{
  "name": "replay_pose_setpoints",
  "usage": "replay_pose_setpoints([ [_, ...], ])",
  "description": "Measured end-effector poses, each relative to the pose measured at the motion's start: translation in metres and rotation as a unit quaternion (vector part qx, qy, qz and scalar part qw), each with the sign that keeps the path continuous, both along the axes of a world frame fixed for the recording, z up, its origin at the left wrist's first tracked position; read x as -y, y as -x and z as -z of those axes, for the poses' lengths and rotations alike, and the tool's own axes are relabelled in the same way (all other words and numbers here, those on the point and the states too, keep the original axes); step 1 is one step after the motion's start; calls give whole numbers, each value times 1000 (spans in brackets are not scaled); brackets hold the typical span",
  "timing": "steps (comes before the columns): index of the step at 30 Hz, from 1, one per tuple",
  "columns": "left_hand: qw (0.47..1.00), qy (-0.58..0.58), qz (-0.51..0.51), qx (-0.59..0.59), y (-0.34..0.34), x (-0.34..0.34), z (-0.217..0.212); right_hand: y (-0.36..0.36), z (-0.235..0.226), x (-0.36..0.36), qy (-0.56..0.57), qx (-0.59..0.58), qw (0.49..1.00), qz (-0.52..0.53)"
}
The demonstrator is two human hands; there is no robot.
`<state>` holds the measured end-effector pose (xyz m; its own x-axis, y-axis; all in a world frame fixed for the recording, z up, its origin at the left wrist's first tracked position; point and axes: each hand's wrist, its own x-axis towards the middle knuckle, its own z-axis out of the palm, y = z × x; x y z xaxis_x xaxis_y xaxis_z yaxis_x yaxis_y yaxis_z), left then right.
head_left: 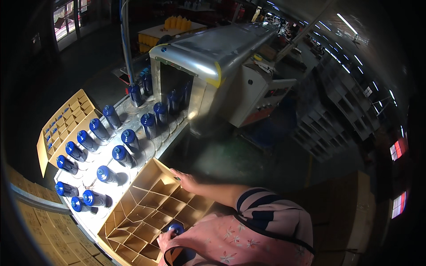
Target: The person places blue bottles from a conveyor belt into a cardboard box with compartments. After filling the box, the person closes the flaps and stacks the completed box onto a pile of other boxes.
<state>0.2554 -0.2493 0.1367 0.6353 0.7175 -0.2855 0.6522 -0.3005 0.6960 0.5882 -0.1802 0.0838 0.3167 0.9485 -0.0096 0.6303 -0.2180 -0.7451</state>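
Note:
A brown cardboard carton point(116, 205) with crossed dividers sits in front of me, against the edge of the conveyor. At the carton's near side, my left hand point(166, 240) is closed around the top of a blue bottle point(176, 228) standing in one of the cells. The bottle's lower part is hidden by the dividers and my hand. My right hand point(185, 181) grips the carton's far right corner, with its fingers partly hidden. Most of the other cells I can see hold nothing. Several blue bottles point(106, 174) stand upright on the brightly lit conveyor beside the carton.
The conveyor point(91, 218) comes out of a metal tunnel machine point(195, 62) with more bottles at its mouth. A control box point(255, 95) hangs on its side. Another divided carton point(71, 122) stands beyond the conveyor. Stacked cartons point(49, 230) lie at the lower left.

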Motion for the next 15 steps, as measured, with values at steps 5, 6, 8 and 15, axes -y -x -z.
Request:
replay_pose_setpoints([
  [5, 986, -160, 24, 47, -13, 10, 15, -6, -2, -1, -44, 7, 999, -10],
  [6, 985, -166, 35, 37, -12, 13, 19, -6, -3, 0, -61, -2, 998, -10],
  [8, 984, -171, 6, 49, -10, 18, 21, -6, -6, 3, -7, -18, 1000, -1],
  [15, 964, -4, -172, 203, -7, 6, -49, -7, -19, 8, 60, -23, 998, 18],
])
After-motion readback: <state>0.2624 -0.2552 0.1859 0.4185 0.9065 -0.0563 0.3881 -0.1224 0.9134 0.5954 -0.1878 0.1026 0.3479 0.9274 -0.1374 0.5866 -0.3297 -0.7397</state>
